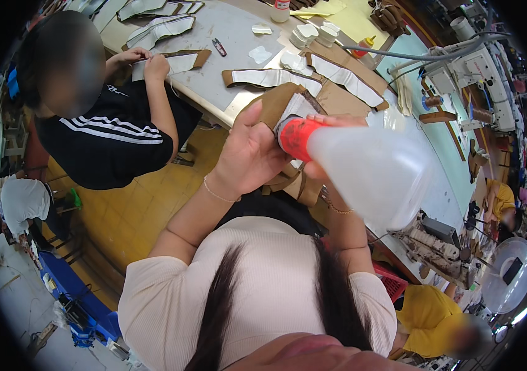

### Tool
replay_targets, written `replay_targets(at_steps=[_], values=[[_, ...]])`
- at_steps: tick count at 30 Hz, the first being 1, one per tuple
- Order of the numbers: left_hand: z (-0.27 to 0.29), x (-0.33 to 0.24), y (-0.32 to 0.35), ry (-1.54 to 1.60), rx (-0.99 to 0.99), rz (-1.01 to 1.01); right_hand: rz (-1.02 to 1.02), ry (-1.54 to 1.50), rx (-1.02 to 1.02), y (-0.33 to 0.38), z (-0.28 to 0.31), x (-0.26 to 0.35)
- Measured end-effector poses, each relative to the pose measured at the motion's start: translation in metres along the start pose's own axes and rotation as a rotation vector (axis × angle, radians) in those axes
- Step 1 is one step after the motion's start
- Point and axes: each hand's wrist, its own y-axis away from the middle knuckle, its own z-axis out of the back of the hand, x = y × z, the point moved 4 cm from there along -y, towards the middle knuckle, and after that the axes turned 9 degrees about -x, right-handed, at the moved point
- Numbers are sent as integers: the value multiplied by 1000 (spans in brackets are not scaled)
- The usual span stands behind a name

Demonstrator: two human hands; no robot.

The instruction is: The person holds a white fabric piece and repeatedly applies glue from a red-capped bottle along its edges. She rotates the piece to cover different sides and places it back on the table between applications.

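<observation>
My right hand [318, 170] is wrapped around the red collar of a translucent white squeeze bottle [378, 170]. The bottle is tilted, its wide base toward me and its dark-smeared neck against a brown strip with white backing [279, 104]. Gripping that strip from the left is my left hand [248, 154], thumb along its edge, other fingers mostly hidden behind it. More brown pieces [300, 187] hang below my hands. Past them on the table lie similar brown strips with white backing [269, 77], one of them [347, 80] to the right.
A co-worker in a black shirt [115, 136] handles a strip at the table's left. The grey table [214, 77] holds small snips [219, 47], stacked white pieces [304, 35] and a yellow bottle with a red cap [363, 46]. Sewing machines [471, 77] stand at right.
</observation>
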Motion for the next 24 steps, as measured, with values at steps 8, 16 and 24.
replay_targets(at_steps=[8, 16, 24], values=[[-11, -5, -2, 184, 149, -1, -107, 17, 76, -2, 7, 2], [-18, -15, -5, 257, 163, -34, -145, -140, -160, 0, 18, -12], [-19, -15, -7, 237, 101, -58, -263, -459, -263, 2, 13, 0]])
